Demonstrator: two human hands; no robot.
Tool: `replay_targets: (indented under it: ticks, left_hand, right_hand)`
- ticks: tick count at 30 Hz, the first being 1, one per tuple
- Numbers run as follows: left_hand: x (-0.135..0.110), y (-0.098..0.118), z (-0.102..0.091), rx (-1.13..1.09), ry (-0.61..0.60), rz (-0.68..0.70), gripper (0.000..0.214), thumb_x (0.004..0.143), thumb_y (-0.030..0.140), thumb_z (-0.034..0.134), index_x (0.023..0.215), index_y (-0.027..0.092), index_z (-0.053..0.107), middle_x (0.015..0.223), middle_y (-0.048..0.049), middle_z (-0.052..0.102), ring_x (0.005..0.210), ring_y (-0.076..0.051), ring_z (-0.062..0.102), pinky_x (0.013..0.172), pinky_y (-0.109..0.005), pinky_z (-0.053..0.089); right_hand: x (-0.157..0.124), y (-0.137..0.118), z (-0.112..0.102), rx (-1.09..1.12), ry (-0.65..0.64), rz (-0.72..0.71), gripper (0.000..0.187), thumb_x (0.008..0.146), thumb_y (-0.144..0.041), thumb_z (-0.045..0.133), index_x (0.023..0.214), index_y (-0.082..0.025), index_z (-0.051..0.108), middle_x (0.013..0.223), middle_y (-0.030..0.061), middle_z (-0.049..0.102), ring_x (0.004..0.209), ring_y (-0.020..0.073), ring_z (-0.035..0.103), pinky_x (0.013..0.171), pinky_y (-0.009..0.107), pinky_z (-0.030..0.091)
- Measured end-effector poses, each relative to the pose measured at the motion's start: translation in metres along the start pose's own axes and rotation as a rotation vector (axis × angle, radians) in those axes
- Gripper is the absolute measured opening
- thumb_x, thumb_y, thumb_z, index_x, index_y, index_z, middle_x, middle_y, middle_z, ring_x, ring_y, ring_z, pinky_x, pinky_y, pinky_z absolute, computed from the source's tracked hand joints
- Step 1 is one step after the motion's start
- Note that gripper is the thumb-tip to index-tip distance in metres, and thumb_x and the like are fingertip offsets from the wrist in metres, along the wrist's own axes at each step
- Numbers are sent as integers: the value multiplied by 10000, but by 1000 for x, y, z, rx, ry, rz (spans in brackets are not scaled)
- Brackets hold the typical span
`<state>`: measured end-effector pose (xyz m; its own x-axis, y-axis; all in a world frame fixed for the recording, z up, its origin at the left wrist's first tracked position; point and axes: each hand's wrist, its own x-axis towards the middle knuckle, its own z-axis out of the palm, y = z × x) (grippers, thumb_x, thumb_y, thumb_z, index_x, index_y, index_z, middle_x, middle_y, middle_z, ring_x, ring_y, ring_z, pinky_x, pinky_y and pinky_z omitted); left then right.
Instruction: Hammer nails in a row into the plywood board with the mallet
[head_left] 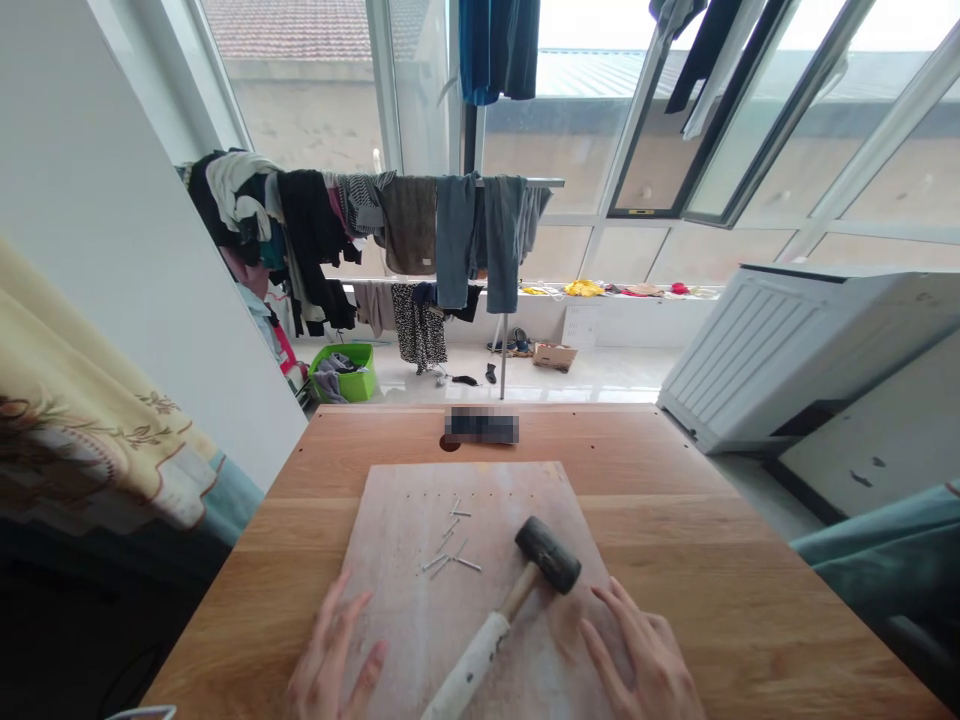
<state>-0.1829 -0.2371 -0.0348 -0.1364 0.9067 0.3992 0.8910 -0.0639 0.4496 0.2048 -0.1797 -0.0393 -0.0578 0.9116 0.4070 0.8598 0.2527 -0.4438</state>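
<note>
A pale wooden board [420, 640] lies on a brown wooden table [675, 540]. On the board rests a mallet [517, 600] with a black head and a light handle pointing toward me. Several loose nails [450, 548] are scattered just left of the mallet head. My left hand [334, 660] lies flat on the board's near left part, fingers spread, holding nothing. My right hand [641, 660] lies flat at the board's near right edge, fingers stretched out and empty. The mallet handle runs between the two hands without touching either.
A drying rack [420, 230] hung with clothes stands by the windows beyond the table. A green basket [346, 372] sits on the floor. A white appliance [787, 340] stands to the right. A patterned curtain [90, 420] hangs at left.
</note>
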Motion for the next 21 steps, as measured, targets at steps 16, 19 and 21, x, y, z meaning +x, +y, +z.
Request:
replay_targets:
  ticks: [16,19,21]
  left_hand:
    - [22,-97,-85,326,174,-371,417,925,552,475,1192,269,625,1235,-63,664,1051,-268,709,738,-325,594]
    - [23,-61,-79,324,192,-311,349,944,504,484,1177,291,633,1188,-55,639,988,-250,715,629,-292,566]
    - [19,-40,-72,274,158,-231,314,934,469,511,1166,304,642,1146,-51,634,959,-242,718,608,-281,560]
  right_hand:
    - [34,-102,61,492,-262,-137,378,957,-291,570,1323,-241,652,1485,125,586,1329,300,588,1037,386,563]
    - [28,-98,58,465,-197,-52,371,971,-324,548,1324,-252,638,1465,104,605,1323,287,595,1070,402,539]
    - [21,-84,53,420,-163,33,341,987,-362,529,1283,-250,655,1408,93,651,1287,277,627,1056,390,551]
